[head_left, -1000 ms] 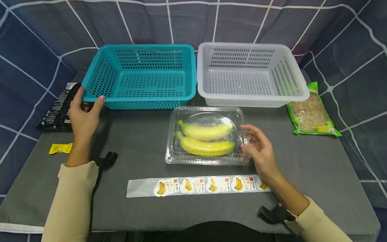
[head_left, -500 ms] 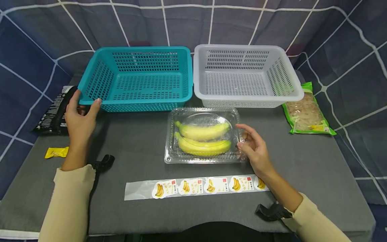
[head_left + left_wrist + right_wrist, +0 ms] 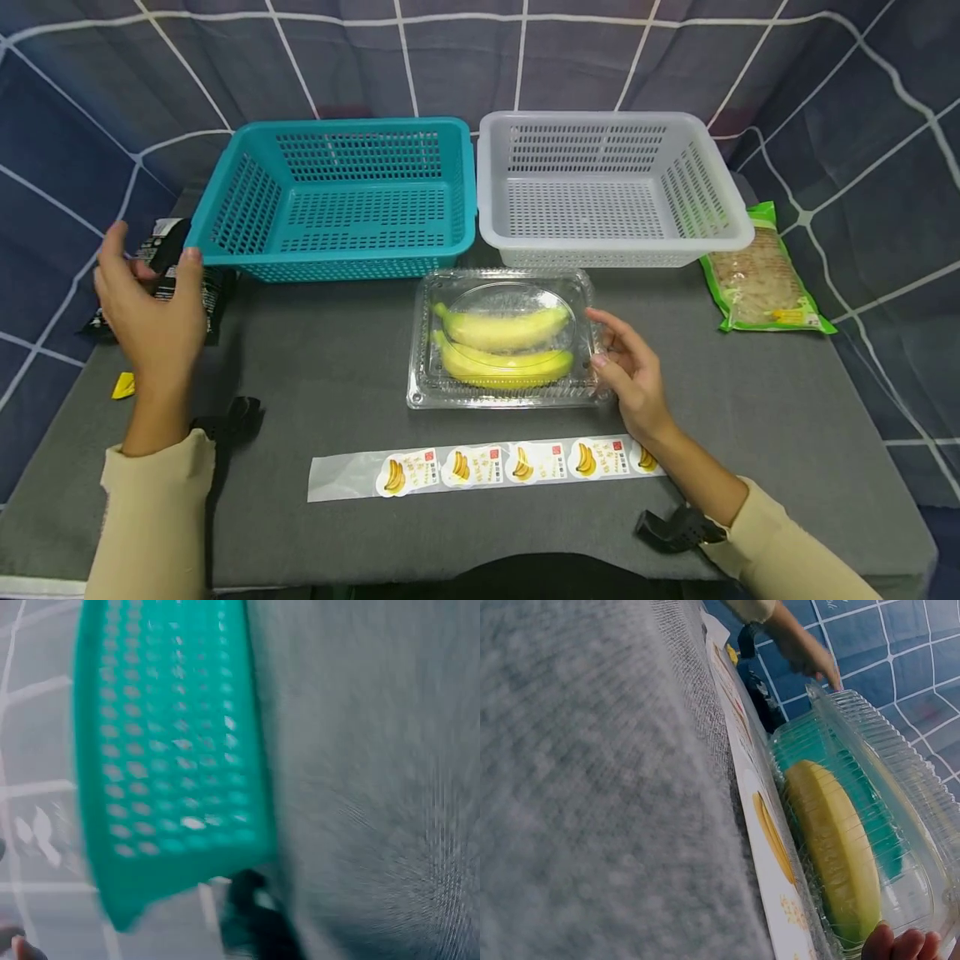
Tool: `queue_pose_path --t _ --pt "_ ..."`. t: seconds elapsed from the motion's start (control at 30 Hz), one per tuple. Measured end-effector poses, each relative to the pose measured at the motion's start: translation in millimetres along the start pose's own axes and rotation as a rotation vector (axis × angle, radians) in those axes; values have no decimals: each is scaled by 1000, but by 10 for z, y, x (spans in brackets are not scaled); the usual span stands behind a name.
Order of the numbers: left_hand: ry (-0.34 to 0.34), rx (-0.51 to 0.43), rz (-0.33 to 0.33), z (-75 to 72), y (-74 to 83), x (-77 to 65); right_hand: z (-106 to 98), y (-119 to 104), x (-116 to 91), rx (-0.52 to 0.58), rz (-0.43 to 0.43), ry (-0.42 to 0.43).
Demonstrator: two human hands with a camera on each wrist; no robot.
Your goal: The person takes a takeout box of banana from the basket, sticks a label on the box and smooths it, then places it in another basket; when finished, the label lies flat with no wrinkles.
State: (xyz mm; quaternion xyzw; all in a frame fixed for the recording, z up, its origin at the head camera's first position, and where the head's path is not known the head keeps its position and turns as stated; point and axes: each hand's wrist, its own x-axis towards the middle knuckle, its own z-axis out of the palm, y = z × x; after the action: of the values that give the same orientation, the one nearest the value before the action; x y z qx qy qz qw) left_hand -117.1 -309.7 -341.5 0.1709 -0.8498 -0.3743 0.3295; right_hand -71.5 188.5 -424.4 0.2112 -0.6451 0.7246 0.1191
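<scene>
Two bananas (image 3: 504,331) lie inside a closed clear plastic clamshell box (image 3: 426,385) at the middle of the table. My right hand (image 3: 637,375) holds the box's right edge, thumb and index finger at the rim; its fingertips (image 3: 907,943) show at the box's near end in the right wrist view. Away to the left, my left hand (image 3: 153,321) is raised with fingers apart and nothing in them. It is beside the teal basket (image 3: 337,268) and partly covers a black printed bag (image 3: 217,304). The blurred left wrist view shows the teal basket's perforated wall (image 3: 172,780).
A white basket (image 3: 622,255) stands right of the teal one. Farther right lies a green-edged food bag (image 3: 765,279). In front of the box runs a strip of banana stickers (image 3: 480,467). A small yellow wrapped packet (image 3: 123,385) is by my left wrist.
My left hand has let go of the teal basket's front left corner and moved left over the black bag. The right hand stays on the box.
</scene>
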Motion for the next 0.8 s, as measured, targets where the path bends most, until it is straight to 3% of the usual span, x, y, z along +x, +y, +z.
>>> queue_pose_path --t 0.07,0.13,0.2,0.33,0.47,0.6,0.73,0.8 --pt "45 -6 126 -63 113 -124 1 -10 8 9 11 1" --pt "25 2 247 -121 243 -282 3 -17 11 14 19 4" --pt "-40 -4 350 -165 371 -456 0 -15 9 19 20 7" --pt "-266 -24 510 -216 526 -837 -10 0 2 32 20 10" --pt "-537 7 600 -213 566 -1214 -19 2 5 41 10 6" --pt "-802 2 652 -120 547 -1473 -21 -10 16 48 0 7" --pt "-1065 6 626 40 534 -1615 -14 -18 12 61 5 8" --pt "-1151 41 612 102 531 -1657 -6 -18 3 67 10 1"
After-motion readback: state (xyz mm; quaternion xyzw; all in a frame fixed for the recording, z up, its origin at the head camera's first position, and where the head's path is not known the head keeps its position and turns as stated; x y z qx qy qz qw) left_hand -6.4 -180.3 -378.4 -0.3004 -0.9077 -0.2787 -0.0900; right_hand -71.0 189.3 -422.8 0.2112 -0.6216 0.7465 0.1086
